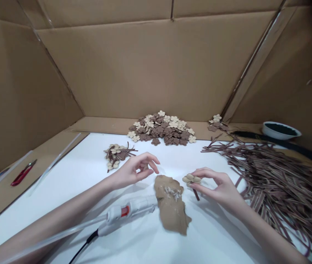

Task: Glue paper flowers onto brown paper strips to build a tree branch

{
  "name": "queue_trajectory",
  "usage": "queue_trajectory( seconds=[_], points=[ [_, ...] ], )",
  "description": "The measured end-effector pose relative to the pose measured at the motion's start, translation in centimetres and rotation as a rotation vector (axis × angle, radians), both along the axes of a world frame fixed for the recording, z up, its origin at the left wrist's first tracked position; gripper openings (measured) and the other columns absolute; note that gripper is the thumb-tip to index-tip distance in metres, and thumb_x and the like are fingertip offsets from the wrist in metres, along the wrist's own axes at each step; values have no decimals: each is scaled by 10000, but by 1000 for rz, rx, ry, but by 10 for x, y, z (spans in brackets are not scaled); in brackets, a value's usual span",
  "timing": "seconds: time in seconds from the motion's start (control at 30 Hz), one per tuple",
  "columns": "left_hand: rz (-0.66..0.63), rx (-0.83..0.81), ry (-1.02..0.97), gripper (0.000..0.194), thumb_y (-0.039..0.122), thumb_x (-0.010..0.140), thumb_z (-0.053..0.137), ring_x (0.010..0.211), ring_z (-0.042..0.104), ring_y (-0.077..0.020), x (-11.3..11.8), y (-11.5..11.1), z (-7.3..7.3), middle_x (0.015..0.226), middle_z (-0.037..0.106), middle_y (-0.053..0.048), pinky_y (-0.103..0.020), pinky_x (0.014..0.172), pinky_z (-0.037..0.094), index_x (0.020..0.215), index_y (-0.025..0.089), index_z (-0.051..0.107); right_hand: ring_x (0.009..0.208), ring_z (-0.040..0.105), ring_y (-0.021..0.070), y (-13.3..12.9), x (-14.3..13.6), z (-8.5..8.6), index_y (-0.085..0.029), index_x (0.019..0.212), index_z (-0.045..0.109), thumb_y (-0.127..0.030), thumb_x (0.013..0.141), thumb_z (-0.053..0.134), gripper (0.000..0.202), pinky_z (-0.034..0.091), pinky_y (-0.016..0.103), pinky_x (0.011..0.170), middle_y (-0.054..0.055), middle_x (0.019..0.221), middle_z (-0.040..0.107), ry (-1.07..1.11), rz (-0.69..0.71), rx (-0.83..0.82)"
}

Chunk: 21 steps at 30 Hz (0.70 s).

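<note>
My right hand [218, 187] pinches a cream flower [191, 179] with a short dark brown strip hanging below it. To the left, my left hand [138, 169] is raised over the white table with its fingers apart and nothing in them. Between and below the hands lies a torn brown cardboard piece [171, 212] with whitish glue on it. A white glue gun [131, 209] rests with its tip at the cardboard's left edge, a long clear glue stick in its back end and a black cord trailing down.
Brown and cream flowers [160, 129] are heaped at the back. Beyond my left hand is a small pile of flowers with strips [115, 154]. Dark strips [277, 176] cover the right side, near a white bowl [281, 131]. Red-handled pliers [23, 173] lie left; cardboard walls surround the table.
</note>
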<state>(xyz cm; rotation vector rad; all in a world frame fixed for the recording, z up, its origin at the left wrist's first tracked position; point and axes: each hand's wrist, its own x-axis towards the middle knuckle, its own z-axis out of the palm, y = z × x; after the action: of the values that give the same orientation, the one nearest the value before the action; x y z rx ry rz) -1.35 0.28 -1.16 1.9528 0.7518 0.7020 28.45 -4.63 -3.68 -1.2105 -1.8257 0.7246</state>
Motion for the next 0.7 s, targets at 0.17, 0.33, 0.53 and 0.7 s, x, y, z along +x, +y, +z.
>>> queue_trajectory(
  seconds=[0.17, 0.33, 0.53, 0.7],
  points=[
    [-13, -23, -62, 192, 205, 920, 566, 718, 576, -89, 9, 1, 2, 967, 674, -71, -212, 656, 443, 1107, 164, 557, 806, 708, 225, 0, 0, 1, -197, 837, 742, -337, 743, 763, 169, 560, 312, 742, 75, 878, 751, 2, 5, 8],
    [15, -44, -102, 223, 241, 902, 608, 650, 537, -62, 7, 1, 3, 1049, 597, -69, -212, 603, 468, 1107, 169, 559, 810, 707, 222, 0, -2, 1, -199, 838, 742, -345, 741, 764, 176, 556, 306, 744, 71, 876, 751, 0, 7, -11],
    [48, -87, -178, 236, 235, 920, 571, 674, 611, -82, -3, 0, -3, 1010, 566, -42, -239, 633, 517, 1149, 190, 534, 822, 703, 229, -2, -7, 4, -198, 832, 741, -350, 739, 758, 179, 547, 313, 754, 68, 879, 749, 18, -8, -51],
    [117, -133, -192, 392, 192, 786, 734, 699, 679, -142, -8, -2, -7, 783, 630, 4, -268, 677, 551, 1126, 176, 540, 838, 696, 235, -1, -12, 11, -191, 831, 746, -372, 732, 767, 208, 538, 326, 790, 66, 886, 752, 38, 4, -102]
  ],
)
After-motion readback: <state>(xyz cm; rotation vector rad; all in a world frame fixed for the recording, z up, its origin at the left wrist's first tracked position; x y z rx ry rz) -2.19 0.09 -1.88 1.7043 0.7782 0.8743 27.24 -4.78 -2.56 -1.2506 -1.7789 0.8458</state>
